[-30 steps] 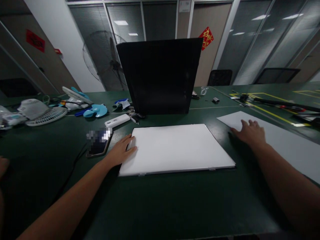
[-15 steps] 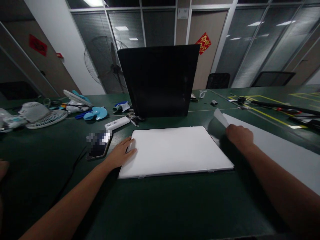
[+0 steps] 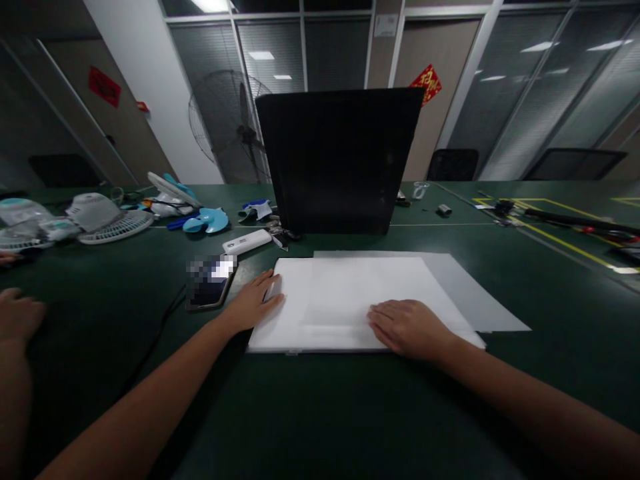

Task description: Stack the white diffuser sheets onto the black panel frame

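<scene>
Head view shows two bare forearms reaching over a dark green counter [image 3: 320,413]. Right hand [image 3: 411,327] lies flat, palm down, fingers together and stretched, pressing on a thin white sheet [image 3: 465,293] that lies over a white flat panel [image 3: 295,320]; its grip is not closed on anything. The sheet is shifted to the right, so its right part lies past the panel edge on the counter. Left hand [image 3: 254,301] rests with relaxed, slightly spread fingers on the left edge of the panel, holding nothing. Just left of it lies one phone [image 3: 210,283], its screen blurred, so no writing can be read there. At the far left edge another person's hand [image 3: 17,317] rests on the counter.

Farther back lies one white bar-shaped device [image 3: 247,241], then one tall black board [image 3: 340,163] standing upright behind the panel. To the left are small fan parts: two white grilles [image 3: 117,227] and one blue blade piece [image 3: 206,221]. One standing fan [image 3: 230,127] is behind the counter. One red sign [image 3: 426,83] with golden characters hangs on the wall; they are too small to read.
</scene>
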Tool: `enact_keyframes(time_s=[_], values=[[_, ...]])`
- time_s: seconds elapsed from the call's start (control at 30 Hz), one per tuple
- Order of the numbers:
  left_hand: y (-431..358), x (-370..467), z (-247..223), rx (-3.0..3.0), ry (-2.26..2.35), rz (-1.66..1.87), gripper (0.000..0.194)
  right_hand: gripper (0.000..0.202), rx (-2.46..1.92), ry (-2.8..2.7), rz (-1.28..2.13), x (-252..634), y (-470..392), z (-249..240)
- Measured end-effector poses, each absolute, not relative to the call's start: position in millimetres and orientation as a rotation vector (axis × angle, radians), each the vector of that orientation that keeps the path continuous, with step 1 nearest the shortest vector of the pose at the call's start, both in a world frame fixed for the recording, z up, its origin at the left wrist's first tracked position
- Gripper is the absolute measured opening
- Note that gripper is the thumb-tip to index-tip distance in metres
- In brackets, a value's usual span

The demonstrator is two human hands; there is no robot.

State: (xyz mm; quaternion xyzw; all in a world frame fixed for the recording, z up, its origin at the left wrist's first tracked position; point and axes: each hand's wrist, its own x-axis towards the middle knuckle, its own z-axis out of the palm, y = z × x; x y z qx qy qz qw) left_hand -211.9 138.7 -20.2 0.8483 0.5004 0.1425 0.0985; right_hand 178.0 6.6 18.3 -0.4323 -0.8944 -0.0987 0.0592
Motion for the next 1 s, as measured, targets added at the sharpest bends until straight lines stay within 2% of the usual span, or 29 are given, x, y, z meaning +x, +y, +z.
enact_keyframes(time_s=[0.33,0.47,0.57,0.7,0.77,1.0], values=[[137.4,-211.1,-19.4,2.485,1.480,0.378,0.086,0.045,-1.124,-2.631,-0.140,175.6,3.5,20.4],[138.5,-211.4,-20.4,2.488,1.481,0.361,0.088,0.050,-1.593,-2.318,-0.325,221.8,29.8,19.9],[139.9,-211.5,-21.3,2.491,1.487,0.356,0.089,0.065,-2.127,-1.975,-0.434,276.8,48.4,16.1],[142.0,-212.3,-24.1,2.515,1.481,0.369,0.087,0.079,-2.687,-1.508,-0.164,334.1,56.2,13.2],[142.4,-212.8,-25.2,2.529,1.472,0.377,0.086,0.078,-2.751,-1.445,-0.088,342.1,56.3,14.3],[140.6,-212.6,-23.0,2.503,1.499,0.373,0.083,0.074,-2.664,-1.664,-0.167,295.7,51.6,19.4]])
